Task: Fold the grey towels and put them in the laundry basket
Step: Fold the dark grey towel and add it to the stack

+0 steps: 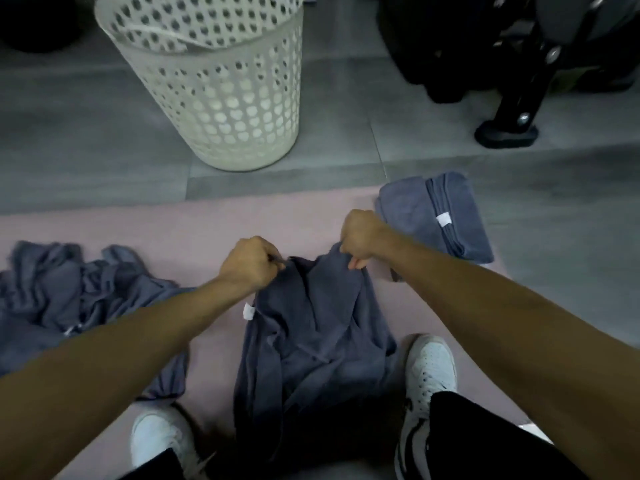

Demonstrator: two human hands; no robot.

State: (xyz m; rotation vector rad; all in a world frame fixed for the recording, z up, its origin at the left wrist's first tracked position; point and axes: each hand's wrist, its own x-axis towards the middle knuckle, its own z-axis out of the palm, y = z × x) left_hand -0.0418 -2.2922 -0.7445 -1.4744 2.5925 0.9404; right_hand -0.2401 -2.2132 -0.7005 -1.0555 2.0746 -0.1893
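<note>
Folding is just getting under way on one grey towel (311, 341), which is hanging crumpled between the person's feet over a pink mat (194, 223) on the floor. Left hand (251, 263) is curling tightly around the towel's top edge near one corner, and right hand (362, 233) is pinching the same edge a little further along, fingers closed on the cloth, so the fabric is sagging in loose folds below both fists. Nothing about it is squared yet. Judging by this, the step in hand is opening the towel out, and the next move is calling for the hands to slide apart to the corners, pull the edge taut and lay the cloth flat before doubling it.

Beside the right arm a folded towel (436, 216) is lying at the mat's edge, not yet in the laundry basket (221, 98), which is standing beyond on the tiles. To the left, a rumpled heap of towels (76, 289) is waiting.
</note>
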